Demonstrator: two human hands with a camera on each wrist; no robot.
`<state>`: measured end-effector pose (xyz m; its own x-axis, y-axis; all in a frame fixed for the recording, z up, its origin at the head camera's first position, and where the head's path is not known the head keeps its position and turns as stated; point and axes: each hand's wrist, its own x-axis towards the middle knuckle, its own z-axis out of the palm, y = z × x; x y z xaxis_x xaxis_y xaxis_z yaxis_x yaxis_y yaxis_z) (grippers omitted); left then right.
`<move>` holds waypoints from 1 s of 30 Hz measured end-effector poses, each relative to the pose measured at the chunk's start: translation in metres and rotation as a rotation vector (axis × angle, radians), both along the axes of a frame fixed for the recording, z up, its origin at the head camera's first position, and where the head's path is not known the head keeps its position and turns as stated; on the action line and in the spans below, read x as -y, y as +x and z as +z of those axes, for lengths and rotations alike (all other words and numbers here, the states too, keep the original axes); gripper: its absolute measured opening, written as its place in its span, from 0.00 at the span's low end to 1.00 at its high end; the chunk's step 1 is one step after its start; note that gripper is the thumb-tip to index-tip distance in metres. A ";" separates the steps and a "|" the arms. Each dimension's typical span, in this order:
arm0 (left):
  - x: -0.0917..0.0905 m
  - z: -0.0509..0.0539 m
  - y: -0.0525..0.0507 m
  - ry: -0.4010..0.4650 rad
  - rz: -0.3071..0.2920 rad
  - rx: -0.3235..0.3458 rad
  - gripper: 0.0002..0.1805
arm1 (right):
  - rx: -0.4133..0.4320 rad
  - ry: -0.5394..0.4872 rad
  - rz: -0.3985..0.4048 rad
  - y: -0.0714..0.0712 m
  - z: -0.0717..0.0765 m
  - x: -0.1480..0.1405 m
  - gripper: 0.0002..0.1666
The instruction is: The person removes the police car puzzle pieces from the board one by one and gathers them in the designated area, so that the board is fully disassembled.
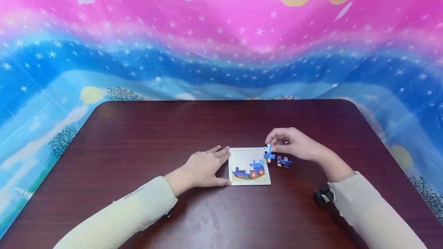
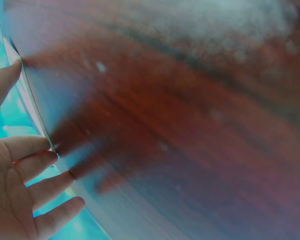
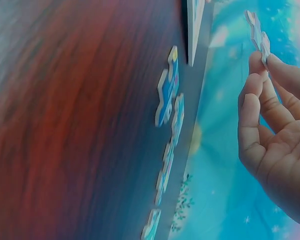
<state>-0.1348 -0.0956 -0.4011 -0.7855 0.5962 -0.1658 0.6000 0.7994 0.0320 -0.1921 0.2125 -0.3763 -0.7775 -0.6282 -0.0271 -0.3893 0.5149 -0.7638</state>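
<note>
Your left hand (image 1: 205, 167), fingers straight, touches the partly filled train puzzle (image 1: 242, 158) — your right hand (image 1: 299, 144) pinches a blue piece (image 1: 268, 155) — on a brown table (image 1: 173, 126) before pink-and-blue cloth (image 1: 221, 45).

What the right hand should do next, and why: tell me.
Probably shift the pinched jigsaw piece left over the bare upper part of the puzzle tray and try its fit: the right hand holds it by the tray's right edge, picture pieces fill only the lower part, and the left hand touches the left edge.
</note>
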 end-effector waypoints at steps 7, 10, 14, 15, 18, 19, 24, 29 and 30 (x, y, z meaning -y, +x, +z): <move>0.000 0.001 0.000 -0.003 0.001 0.000 0.49 | -0.003 -0.032 -0.042 0.003 0.000 -0.017 0.10; -0.001 0.001 -0.001 -0.005 0.003 0.003 0.49 | -0.007 -0.026 -0.064 0.004 -0.001 -0.024 0.10; -0.001 0.001 0.000 -0.008 0.005 0.006 0.49 | -0.013 -0.008 -0.095 0.006 -0.001 -0.032 0.11; -0.001 0.001 0.000 -0.009 0.005 0.006 0.50 | -0.013 -0.006 -0.100 0.006 -0.002 -0.035 0.11; -0.001 0.001 0.000 -0.011 0.004 0.005 0.50 | -0.015 -0.016 -0.107 0.008 -0.002 -0.041 0.11; -0.001 0.001 0.000 -0.011 0.003 0.004 0.50 | -0.016 -0.020 -0.107 0.009 -0.003 -0.043 0.11; -0.001 0.000 0.000 -0.005 0.002 0.005 0.50 | -0.022 -0.018 -0.118 0.012 -0.004 -0.054 0.11; 0.000 -0.001 0.000 0.003 0.004 0.004 0.49 | -0.004 -0.012 -0.132 0.014 -0.008 -0.062 0.10; 0.000 -0.001 0.000 0.003 0.004 0.003 0.49 | 0.003 -0.011 -0.130 0.014 -0.008 -0.064 0.11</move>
<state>-0.1349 -0.0953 -0.4020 -0.7874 0.5936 -0.1665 0.5966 0.8017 0.0368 -0.1782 0.2766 -0.3847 -0.8524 -0.5225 -0.0233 -0.3177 0.5526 -0.7705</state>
